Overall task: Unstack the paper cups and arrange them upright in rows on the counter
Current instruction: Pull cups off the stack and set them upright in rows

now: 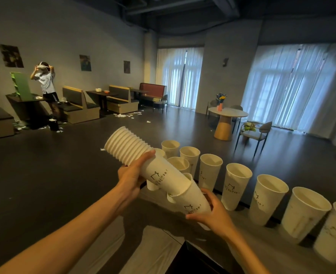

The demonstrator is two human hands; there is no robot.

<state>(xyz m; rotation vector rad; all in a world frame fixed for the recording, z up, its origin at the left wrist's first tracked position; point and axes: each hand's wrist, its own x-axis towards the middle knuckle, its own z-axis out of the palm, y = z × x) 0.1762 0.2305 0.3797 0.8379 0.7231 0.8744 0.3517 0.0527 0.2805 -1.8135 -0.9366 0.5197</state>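
Observation:
A stack of white paper cups (pixel 135 155) lies tilted in the air above the counter (pixel 242 234), its ribbed rims pointing up and to the left. My left hand (pixel 130 176) grips the stack around its middle. My right hand (pixel 212 212) grips the outermost cup (pixel 190 200) at the stack's lower end; that cup is partly slid off the stack. Several cups (pixel 235 185) stand upright in rows along the counter, from behind the stack out to the right edge. A small black logo is printed on each cup.
Beyond the counter's far edge lies a dark floor. A round table with a vase (pixel 227 115) and a chair (pixel 256 133) stand at the right. Booth seats (pixel 121 99) line the left wall, where a person (pixel 45 84) stands.

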